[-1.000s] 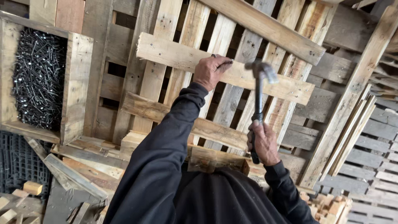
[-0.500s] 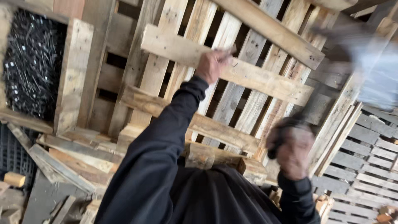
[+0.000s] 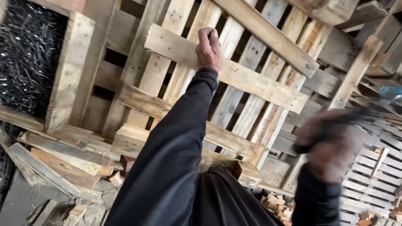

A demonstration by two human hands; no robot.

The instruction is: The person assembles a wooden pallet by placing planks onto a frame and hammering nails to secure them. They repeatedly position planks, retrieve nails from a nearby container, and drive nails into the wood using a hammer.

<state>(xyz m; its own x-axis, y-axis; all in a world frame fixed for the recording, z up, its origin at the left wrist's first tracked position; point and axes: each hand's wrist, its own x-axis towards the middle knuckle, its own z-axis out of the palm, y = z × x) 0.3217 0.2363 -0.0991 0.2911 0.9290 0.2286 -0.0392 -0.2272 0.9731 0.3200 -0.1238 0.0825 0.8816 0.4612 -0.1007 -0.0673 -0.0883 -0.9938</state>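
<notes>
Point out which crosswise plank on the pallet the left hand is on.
The upper plank: the left hand grips its top edge. The lower plank lies bare beneath the sleeve.

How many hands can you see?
2. The left hand is up on a wooden board of the pallet. The right hand is lower on the right, blurred, gripping a dark handle. None look hidden.

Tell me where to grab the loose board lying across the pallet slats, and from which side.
Grip the cross board by its upper long edge, from above, as the left hand does now. It lies flat on the pallet, so only its edges and free left end offer the fingers purchase.
</notes>
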